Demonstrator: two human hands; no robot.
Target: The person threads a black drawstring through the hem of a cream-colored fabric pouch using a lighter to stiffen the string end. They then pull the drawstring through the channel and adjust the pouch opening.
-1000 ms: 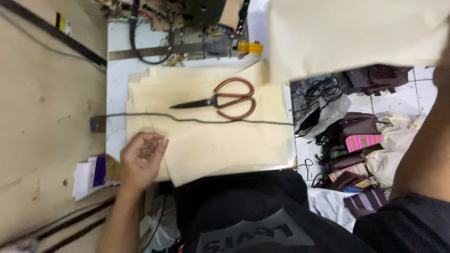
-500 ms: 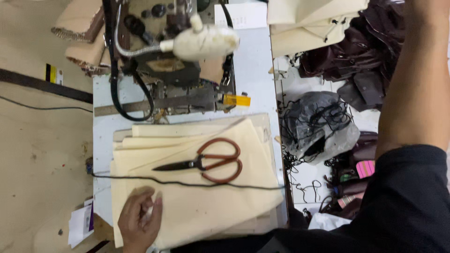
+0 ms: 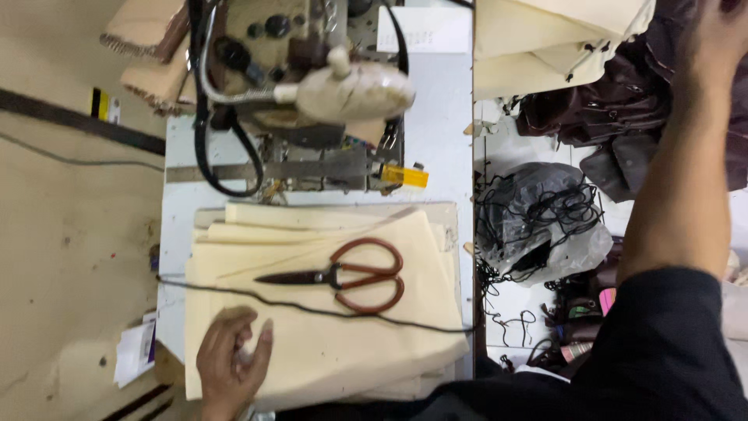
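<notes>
My left hand (image 3: 230, 366) rests palm down on the near left corner of a stack of cream fabric pieces (image 3: 351, 351), fingers loosely spread, holding nothing. Red-handled scissors (image 3: 351, 277) lie shut on the stack, blades pointing left. A thin black cord (image 3: 312, 309) crosses the fabric just beyond my fingers. My right arm stretches far to the upper right. My right hand (image 3: 721, 31) is over a heap of dark brown leather pieces (image 3: 592, 117) and is cut off by the frame edge, so its grip is hidden.
A sewing machine (image 3: 312, 86) with a white lamp head (image 3: 354, 92) stands behind the fabric on the pale table (image 3: 436, 125). A yellow part (image 3: 405, 176) sits at its base. More cream fabric (image 3: 545, 39) lies at the top. A black bag with tangled cords (image 3: 538, 226) lies right of the table.
The view has tilted up toward the sewing machine. My right arm has reached further up to the brown heap. My left hand has stayed on the fabric corner, fingers now flatter.
</notes>
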